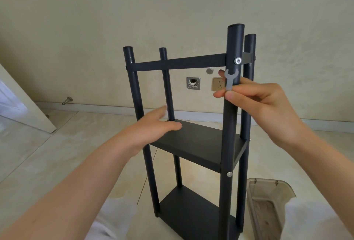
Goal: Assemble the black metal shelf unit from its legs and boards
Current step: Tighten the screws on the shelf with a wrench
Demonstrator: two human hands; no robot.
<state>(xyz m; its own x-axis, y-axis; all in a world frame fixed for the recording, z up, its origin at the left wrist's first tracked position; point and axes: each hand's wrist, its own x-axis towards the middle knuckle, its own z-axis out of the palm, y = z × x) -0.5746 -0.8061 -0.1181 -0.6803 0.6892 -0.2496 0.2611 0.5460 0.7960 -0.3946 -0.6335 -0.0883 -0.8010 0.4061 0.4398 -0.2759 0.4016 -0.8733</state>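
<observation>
The shelf unit [229, 125] stands nearly complete: three boards [191, 218] between four legs [134, 86]. The right hand [264, 103] pinches a flat wrench [229, 81] just below the top bolt [238, 60], likely final tightening. The left hand [153, 128], open, hovers beside the middle board [199, 144].

right hand [254, 98] pinches small wrench [230, 80] beside shelf unit [199, 144] leg; left hand [153, 126] open.

Floor [47, 153]: pale glossy tiles, thin grout lines. Standing on it: black metal shelf unit [199, 144], upright on four legs, lowest board close above the tiles. Just beside it, right: translucent brown plastic tray [268, 211], open side up.
</observation>
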